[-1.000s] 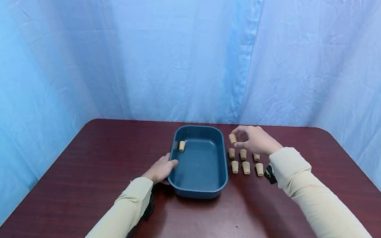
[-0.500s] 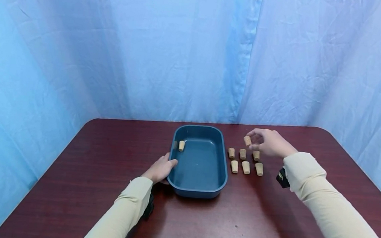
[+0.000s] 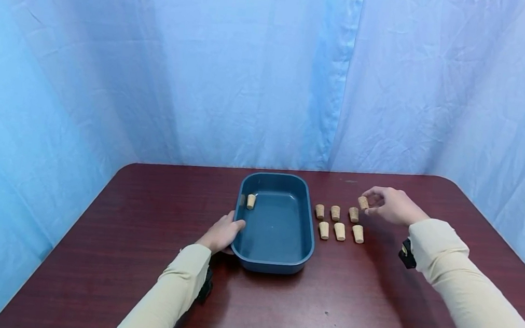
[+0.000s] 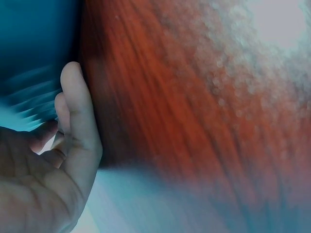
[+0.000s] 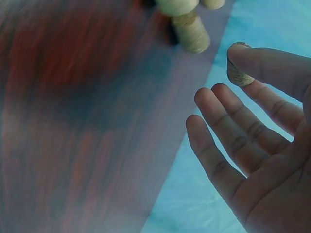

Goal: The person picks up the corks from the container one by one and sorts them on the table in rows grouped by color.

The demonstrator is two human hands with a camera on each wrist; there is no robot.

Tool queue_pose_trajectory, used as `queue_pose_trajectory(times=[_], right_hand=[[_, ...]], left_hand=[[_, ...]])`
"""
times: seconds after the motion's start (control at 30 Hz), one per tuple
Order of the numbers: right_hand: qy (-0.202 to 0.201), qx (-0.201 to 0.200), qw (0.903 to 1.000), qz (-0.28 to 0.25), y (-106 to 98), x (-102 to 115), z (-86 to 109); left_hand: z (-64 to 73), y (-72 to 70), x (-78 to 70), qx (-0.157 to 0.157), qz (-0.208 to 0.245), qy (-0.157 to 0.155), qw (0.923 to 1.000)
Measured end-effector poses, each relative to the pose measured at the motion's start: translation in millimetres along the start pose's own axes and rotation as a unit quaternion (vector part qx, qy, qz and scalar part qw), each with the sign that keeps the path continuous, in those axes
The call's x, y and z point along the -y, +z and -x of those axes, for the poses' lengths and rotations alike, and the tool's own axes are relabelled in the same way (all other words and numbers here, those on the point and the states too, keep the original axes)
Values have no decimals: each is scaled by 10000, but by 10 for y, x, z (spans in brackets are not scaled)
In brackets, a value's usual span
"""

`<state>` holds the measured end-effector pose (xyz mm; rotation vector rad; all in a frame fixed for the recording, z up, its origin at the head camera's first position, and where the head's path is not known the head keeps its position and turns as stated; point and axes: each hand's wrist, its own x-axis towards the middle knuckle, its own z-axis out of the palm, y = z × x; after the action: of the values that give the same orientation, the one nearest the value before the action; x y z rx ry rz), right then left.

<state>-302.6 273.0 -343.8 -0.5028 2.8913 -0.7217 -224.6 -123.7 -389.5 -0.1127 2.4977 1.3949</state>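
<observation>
My right hand pinches a tapered cork stopper between thumb and index finger, above the table at the right end of the back row of corks. In the right wrist view the same cork sits behind the thumb while the other fingers extend loosely. My left hand grips the left side of a dark blue rectangular tub, thumb over the rim and fingers along the outer wall. One cork is inside the tub near its left wall.
Right of the tub, corks lie in two rows: three darker ones behind, including a middle cork, and three paler ones in front, including a middle cork. Blue curtains hang behind the dark red wooden table.
My right hand has carried its cork rightward and slightly nearer, from beside the tub past the back row, uncovering that row's right-hand cork. My left hand and the tub have stayed put.
</observation>
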Motion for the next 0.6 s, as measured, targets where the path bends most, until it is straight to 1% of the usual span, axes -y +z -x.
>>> queue_pose_trajectory(times=[0.23,0.43,0.6], right_hand=[[16,-73,9999,147,38,-149,18],[304,21,9990,335,90,-219,11],[456,100,9980,433,112,-240,9]], left_hand=[[4,-2,-3,5,-53,-36,10000],[2,-2,0,9,2,6,10000],[0,1,3,2,21,12,10000]])
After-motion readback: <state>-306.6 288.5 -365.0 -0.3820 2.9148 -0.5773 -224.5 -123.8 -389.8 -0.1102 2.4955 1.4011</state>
